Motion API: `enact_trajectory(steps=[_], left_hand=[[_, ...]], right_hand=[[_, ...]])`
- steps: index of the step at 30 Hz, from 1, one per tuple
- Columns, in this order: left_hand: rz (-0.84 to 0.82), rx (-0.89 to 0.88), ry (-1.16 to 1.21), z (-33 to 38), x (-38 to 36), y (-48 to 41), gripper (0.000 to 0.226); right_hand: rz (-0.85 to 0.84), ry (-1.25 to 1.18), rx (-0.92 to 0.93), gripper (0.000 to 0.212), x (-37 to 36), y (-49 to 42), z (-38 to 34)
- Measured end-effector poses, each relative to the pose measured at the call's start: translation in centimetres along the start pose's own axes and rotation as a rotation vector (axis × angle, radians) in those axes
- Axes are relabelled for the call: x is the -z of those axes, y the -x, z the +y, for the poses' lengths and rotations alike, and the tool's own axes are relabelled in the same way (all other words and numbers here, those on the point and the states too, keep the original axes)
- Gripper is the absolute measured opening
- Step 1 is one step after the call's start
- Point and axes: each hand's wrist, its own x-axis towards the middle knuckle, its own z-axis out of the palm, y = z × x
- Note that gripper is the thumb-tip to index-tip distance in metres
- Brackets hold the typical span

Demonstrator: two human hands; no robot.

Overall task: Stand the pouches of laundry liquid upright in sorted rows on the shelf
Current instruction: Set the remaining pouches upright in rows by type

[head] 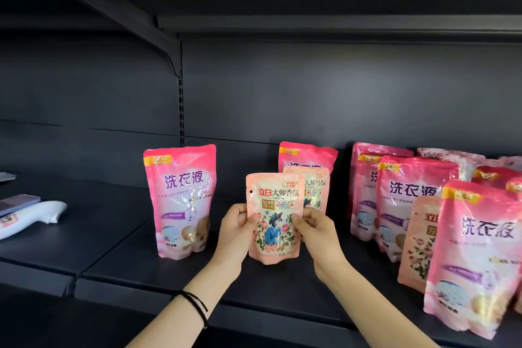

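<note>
Both forearms enter from the bottom edge, bare, and reach forward and upward, converging toward the centre. The left hand [236, 230] pinches a small pouch [274, 223] at its left edge, thumb on the front, fingers curled round that edge. The right hand [315, 230] holds the right edge likewise, thumb in front, fingers [310, 213] curled. The small pouch stands upright between the two hands. The left wrist carries a thin black band [195, 305].
</note>
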Motion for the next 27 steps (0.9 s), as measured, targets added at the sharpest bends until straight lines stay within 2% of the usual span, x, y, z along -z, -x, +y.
enact_trajectory(steps=[12, 22, 25, 27], left_hand=[[-0.144, -0.056, -0.09, -0.5, -5.8, 0.0, 0.007], [-0.095, -0.055, -0.113, -1.4, -5.4, -1.0, 0.008], [-0.151, -0.024, -0.218, -1.2, -4.8, -1.2, 0.018], [-0.198, -0.034, -0.381, -0.8, -4.1, -1.3, 0.03]], right_hand=[[0.144, 0.024, 0.058, 0.009, 5.6, -0.1, -0.2], [0.043, 0.142, 0.039, 0.01, 5.6, -1.4, 0.6], [0.037, 0.291, 0.043, 0.007, 6.3, -1.5, 0.7], [0.027, 0.519, 0.044, 0.011, 7.1, -1.6, 0.4]])
